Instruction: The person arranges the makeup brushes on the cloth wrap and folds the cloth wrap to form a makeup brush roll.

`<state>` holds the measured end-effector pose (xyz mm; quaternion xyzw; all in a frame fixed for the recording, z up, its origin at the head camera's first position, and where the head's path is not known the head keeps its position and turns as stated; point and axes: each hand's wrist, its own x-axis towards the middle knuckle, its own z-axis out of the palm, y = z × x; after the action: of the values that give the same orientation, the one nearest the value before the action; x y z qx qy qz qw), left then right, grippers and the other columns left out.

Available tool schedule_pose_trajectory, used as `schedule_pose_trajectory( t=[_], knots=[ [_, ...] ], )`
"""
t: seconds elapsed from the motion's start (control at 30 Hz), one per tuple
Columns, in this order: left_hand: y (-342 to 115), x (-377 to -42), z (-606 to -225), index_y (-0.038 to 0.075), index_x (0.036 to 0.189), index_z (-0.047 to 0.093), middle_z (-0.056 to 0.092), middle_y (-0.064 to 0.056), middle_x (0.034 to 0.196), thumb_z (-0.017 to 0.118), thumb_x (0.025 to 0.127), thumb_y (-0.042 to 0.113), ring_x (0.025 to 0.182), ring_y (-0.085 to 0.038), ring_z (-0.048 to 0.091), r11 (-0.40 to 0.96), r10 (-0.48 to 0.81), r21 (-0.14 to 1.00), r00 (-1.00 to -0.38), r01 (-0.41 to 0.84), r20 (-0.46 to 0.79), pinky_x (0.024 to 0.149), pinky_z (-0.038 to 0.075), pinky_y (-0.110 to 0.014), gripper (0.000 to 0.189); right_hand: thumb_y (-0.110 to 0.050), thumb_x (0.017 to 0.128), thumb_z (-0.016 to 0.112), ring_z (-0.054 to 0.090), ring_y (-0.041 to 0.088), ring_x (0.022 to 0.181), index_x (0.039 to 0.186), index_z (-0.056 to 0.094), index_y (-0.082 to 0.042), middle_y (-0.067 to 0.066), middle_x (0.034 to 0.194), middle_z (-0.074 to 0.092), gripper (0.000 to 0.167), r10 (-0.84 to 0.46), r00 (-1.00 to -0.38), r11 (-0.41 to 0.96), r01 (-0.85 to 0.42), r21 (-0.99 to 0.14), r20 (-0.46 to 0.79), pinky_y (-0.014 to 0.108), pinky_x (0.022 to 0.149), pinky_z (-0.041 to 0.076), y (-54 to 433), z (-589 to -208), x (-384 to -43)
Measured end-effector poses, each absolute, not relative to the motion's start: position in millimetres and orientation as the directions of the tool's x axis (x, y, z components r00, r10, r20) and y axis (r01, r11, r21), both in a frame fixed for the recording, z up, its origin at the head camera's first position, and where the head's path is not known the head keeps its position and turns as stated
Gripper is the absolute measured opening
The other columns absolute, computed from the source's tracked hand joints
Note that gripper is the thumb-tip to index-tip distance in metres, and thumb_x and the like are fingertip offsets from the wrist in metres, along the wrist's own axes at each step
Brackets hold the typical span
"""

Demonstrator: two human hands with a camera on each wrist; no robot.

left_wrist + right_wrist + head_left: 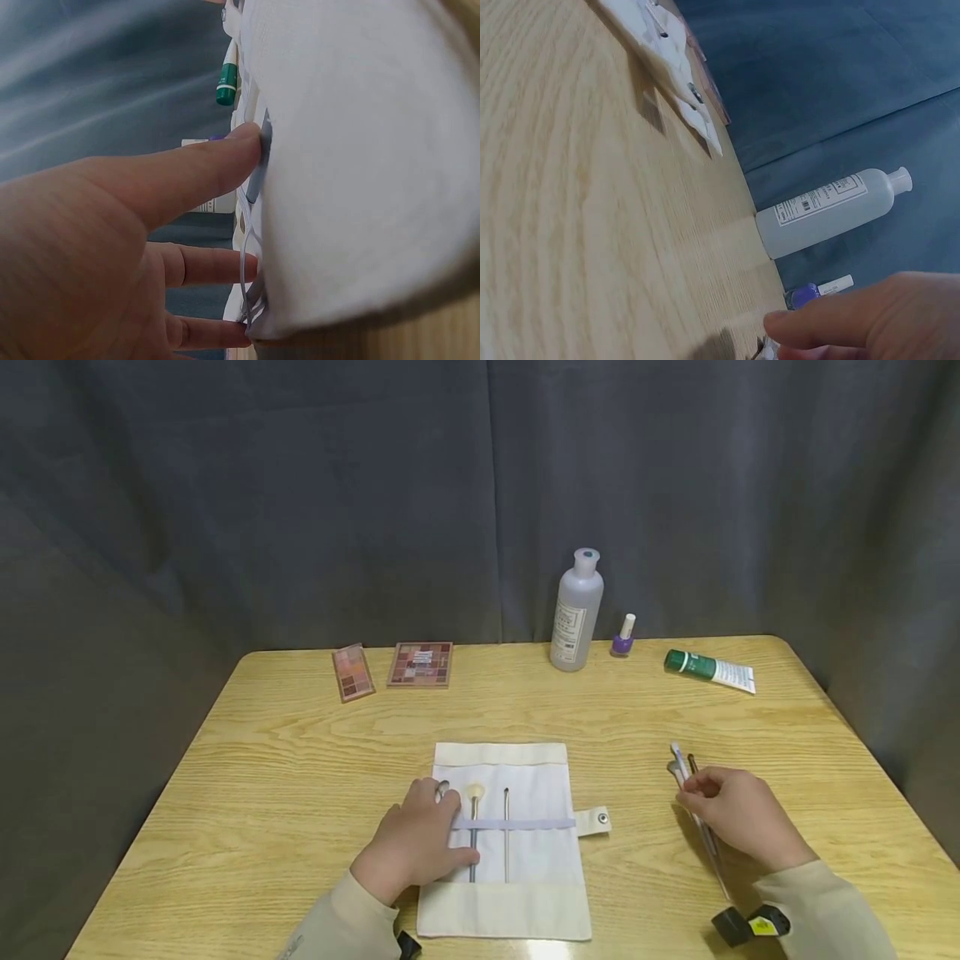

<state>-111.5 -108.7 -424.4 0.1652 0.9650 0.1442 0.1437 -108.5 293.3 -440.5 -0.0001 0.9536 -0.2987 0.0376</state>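
A cream fabric brush roll point(536, 910) lies unfolded on the table, with a fan brush point(474, 793) and a thin brush point(506, 835) tucked under its elastic band. My left hand point(420, 839) rests over the roll's left side, fingers spread, its thumb touching the fan brush's handle. Another brush head point(442, 787) shows between its fingers, the rest hidden. To the right of the roll, my right hand point(742, 810) pinches at a small bunch of makeup brushes point(678, 767) between thumb and fingertips. In the right wrist view only part of the right hand point(870, 319) shows.
Two eyeshadow palettes point(353, 672) point(421, 665) lie at the back left. A tall translucent bottle point(576, 610) and a purple nail polish bottle point(622, 639) stand at the back edge. A green and white tube point(708, 671) lies behind the right hand. The roll's snap strap point(592, 822) sticks out rightward.
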Motion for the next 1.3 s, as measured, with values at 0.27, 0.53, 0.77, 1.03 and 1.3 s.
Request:
schedule_pose_trajectory(
  t=[0.27, 0.53, 0.77, 1.03, 1.3],
  knots=[
    [-110, -112, -427, 0.01, 0.116, 0.057, 0.044, -0.021, 0.137, 0.079, 0.082, 0.05, 0.116, -0.033, 0.047, 0.903, 0.365, 0.321, -0.904, 0.286, -0.223, 0.086, 0.046, -0.055, 0.057, -0.023, 0.093, 0.071, 0.062, 0.015, 0.07, 0.099, 0.071, 0.001, 0.006, 0.087, 0.071, 0.025, -0.022, -0.991, 0.836, 0.053, -0.547, -0.129, 0.033, 0.059, 0.05, 294, -439, -110],
    [-110, -112, -427, 0.01, 0.117, 0.057, 0.045, -0.021, 0.136, 0.079, 0.082, 0.05, 0.117, -0.032, 0.046, 0.901, 0.37, 0.32, -0.904, 0.292, -0.216, 0.085, 0.047, -0.054, 0.057, -0.018, 0.091, 0.071, 0.058, 0.016, 0.065, 0.099, 0.071, 0.004, 0.007, 0.084, 0.07, 0.024, -0.016, -0.989, 0.843, 0.066, -0.534, -0.148, 0.034, 0.057, 0.048, 290, -437, -112],
    [-110, -112, -427, 0.01, 0.117, 0.057, 0.043, -0.021, 0.138, 0.078, 0.083, 0.05, 0.121, -0.033, 0.044, 0.901, 0.368, 0.325, -0.903, 0.287, -0.222, 0.085, 0.046, -0.055, 0.057, -0.012, 0.087, 0.074, 0.06, 0.018, 0.072, 0.095, 0.073, -0.001, 0.009, 0.087, 0.071, 0.014, -0.022, -0.99, 0.848, 0.056, -0.527, -0.141, 0.034, 0.06, 0.047, 279, -436, -113],
    [-109, -113, -428, 0.011, 0.118, 0.057, 0.043, -0.021, 0.139, 0.079, 0.082, 0.051, 0.12, -0.033, 0.046, 0.905, 0.359, 0.323, -0.904, 0.276, -0.233, 0.089, 0.046, -0.055, 0.058, -0.009, 0.085, 0.075, 0.058, 0.021, 0.074, 0.097, 0.066, -0.002, 0.009, 0.088, 0.068, 0.016, -0.025, -0.982, 0.85, 0.077, -0.522, -0.186, 0.035, 0.061, 0.047, 272, -434, -116],
    [-110, -113, -429, 0.01, 0.115, 0.057, 0.044, -0.022, 0.137, 0.078, 0.082, 0.051, 0.121, -0.033, 0.044, 0.904, 0.366, 0.313, -0.906, 0.291, -0.215, 0.085, 0.047, -0.055, 0.057, -0.009, 0.087, 0.07, 0.056, 0.02, 0.069, 0.108, 0.064, 0.005, 0.013, 0.091, 0.065, 0.026, -0.059, -0.967, 0.791, 0.105, -0.603, -0.247, 0.035, 0.056, 0.049, 268, -427, -118]
  ],
)
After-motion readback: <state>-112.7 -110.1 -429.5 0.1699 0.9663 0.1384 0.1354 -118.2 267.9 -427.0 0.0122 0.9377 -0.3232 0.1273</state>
